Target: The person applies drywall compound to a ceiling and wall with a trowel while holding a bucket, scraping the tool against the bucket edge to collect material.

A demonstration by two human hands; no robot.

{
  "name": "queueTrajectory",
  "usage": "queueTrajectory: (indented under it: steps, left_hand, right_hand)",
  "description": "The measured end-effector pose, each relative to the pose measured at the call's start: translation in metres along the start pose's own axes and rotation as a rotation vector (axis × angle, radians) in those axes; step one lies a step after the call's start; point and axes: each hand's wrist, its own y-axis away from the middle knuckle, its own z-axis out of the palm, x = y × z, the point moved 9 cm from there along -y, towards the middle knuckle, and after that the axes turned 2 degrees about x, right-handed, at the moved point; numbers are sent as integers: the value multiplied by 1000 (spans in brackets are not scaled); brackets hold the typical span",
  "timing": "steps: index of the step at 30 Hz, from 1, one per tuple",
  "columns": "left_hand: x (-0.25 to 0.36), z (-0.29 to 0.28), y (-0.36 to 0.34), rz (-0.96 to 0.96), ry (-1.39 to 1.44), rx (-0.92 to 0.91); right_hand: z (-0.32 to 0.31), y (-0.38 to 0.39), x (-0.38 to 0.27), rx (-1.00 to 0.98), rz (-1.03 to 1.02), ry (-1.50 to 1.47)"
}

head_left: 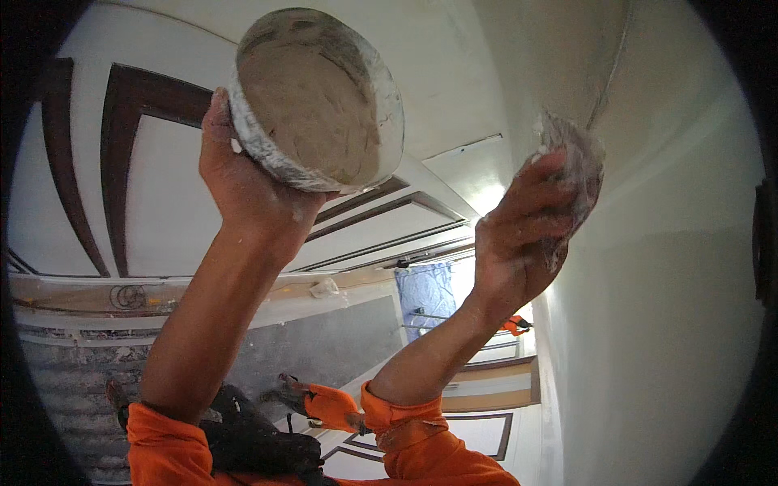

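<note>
My left hand (255, 190) grips a round, whitish-crusted bowl (390, 105) from below and its left side, holding it high and tilted toward me. Smooth grey-brown paste (316, 109) fills much of it. My right hand (527, 231) is raised to the right, fingers closed round a thin, translucent, smeared piece (585, 154) that looks like crumpled plastic; its exact kind does not show. That piece is at the pale wall surface (664, 308), close to the lower end of a dark seam (612, 73). Whether it touches the surface I cannot tell.
Dark-framed white panels (174, 194) line the left side. Below lie a grey floor strip (324, 336), coiled cable (130, 297) and a ribbed, stained surface (73, 421). Blue sheeting (425, 296) hangs far off, with an orange-clothed figure (516, 326) nearby.
</note>
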Motion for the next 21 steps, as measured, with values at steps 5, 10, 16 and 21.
queueTrajectory:
  steps: [5,10,16,21]
  left_hand:
    - [30,-8,24,43,-41,-27]
    - [101,-39,58,279,-211,137]
    - [132,-27,76,206,-220,136]
    - [127,-25,72,115,-143,138]
  right_hand:
    - [-13,29,-22,28,-154,-35]
    - [-33,38,3,192,-131,-10]
    - [63,-40,63,-14,265,-95]
    - [70,-9,43,-35,102,18]
